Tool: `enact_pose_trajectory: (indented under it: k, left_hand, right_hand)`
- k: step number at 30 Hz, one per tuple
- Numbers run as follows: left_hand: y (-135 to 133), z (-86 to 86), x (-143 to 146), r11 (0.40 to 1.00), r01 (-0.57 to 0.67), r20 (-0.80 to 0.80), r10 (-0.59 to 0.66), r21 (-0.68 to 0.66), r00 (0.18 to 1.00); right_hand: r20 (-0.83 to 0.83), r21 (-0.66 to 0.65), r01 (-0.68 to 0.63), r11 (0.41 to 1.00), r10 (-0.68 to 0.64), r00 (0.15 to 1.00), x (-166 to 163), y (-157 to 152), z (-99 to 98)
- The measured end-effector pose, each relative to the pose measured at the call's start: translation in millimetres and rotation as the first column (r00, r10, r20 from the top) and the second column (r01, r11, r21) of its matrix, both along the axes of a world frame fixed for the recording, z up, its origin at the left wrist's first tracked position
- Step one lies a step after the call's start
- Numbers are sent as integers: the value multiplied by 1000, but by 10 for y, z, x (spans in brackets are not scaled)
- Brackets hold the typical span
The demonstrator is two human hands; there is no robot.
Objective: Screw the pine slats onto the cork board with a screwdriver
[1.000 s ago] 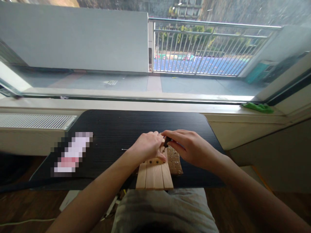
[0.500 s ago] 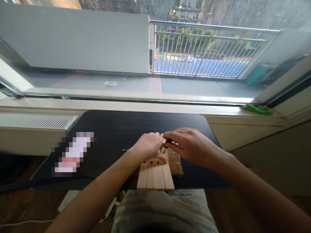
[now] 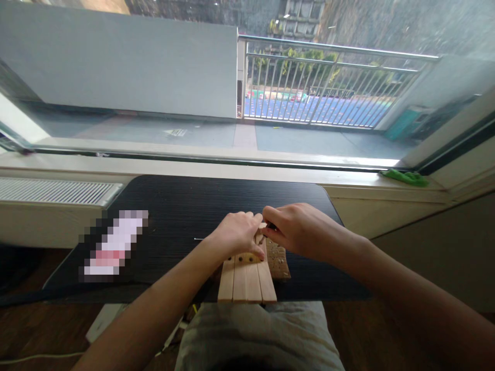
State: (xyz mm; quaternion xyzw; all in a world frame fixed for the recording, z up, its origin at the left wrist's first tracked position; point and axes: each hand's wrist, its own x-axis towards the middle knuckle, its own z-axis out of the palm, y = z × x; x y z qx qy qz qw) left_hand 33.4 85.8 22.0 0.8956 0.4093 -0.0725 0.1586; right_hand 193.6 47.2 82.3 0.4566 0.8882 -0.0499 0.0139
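Note:
A set of light wooden slats (image 3: 246, 281) with small holes lies at the near edge of a black table (image 3: 185, 206). My left hand (image 3: 235, 236) presses down on the far end of the slats, fingers curled over them. My right hand (image 3: 297, 229) is closed in a pinch on a small dark tool whose thin tip touches the slats' far end. A brown perforated board (image 3: 278, 260) lies under my right hand, just right of the slats.
A blurred white and pink object (image 3: 114, 243) lies on the table's left part. A thin pin (image 3: 198, 239) rests left of my left hand. A green cloth (image 3: 404, 176) sits on the windowsill. A radiator grille (image 3: 54, 191) is at left.
My right hand has turned slightly over the small tool, hiding more of it. The slats and my left hand have stayed where they were.

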Motion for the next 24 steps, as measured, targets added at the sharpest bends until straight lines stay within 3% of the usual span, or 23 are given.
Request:
enact_pose_trajectory:
  k: [12, 17, 24]
  left_hand:
    - [-10, 23, 7, 999, 25, -68, -23, 28, 997]
    - [14, -47, -8, 999, 21, -26, -21, 34, 999]
    - [18, -66, -7, 1000, -3, -17, 3, 24, 1000]
  right_hand:
    - [-111, -70, -97, 993, 89, 990, 10, -21, -11]
    - [-51, -140, -46, 989, 39, 998, 4, -11, 16]
    - [27, -133, -19, 991, 22, 999, -22, -12, 44]
